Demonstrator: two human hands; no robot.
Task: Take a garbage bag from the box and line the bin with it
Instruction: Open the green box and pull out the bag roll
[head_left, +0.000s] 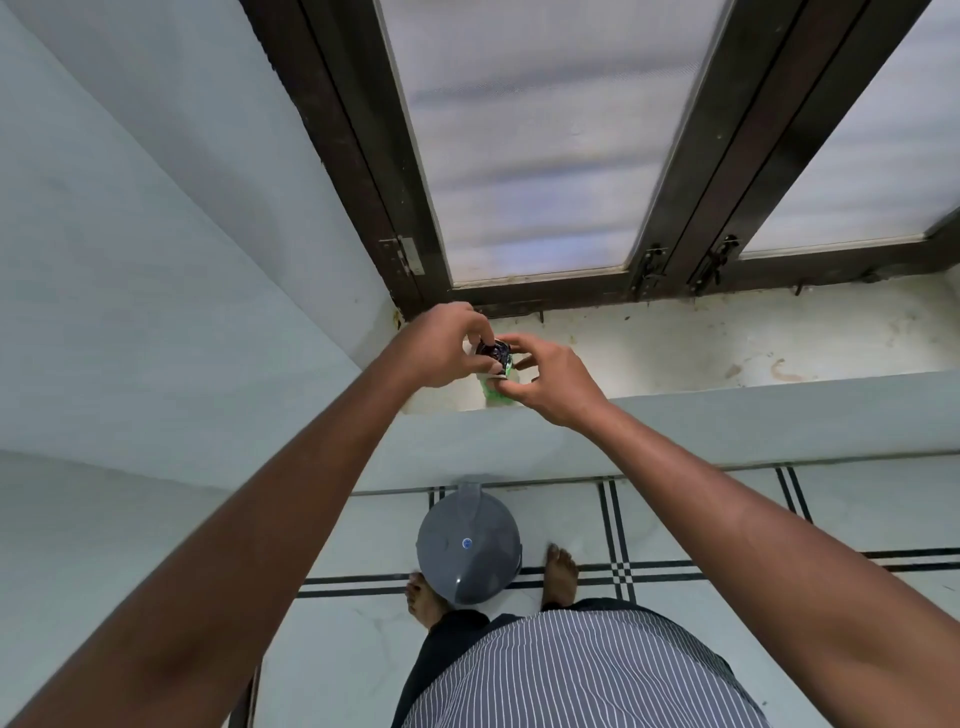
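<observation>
bag roll: one dark, glossy roll of garbage bags (496, 352), sticking out of the top of the box, held between both hands above the sill.
box: one small green-and-white box (493, 387), at the left end of the window sill, mostly hidden by the hands; whether it rests on the sill or is lifted cannot be told.
left hand: left hand (441, 345) reaches in from the left, arm extended, fingers curled down over the top of the bag roll, pinching it.
right hand: right hand (550, 382) comes from the right, arm extended, thumb and fingers curled round the box, index fingertip touching the roll's top edge.
bin: one grey round bin (467, 553) with its lid closed, on the floor directly below the hands, between two bare feet.
sill: white, stained window sill (727, 343) under the dark-framed window (545, 145).
window: two frosted panes in view, latches at the bottom of the frame.
floor: pale tiled floor (701, 519) with black line borders.
person: striped shirt (571, 675) at the bottom edge.
</observation>
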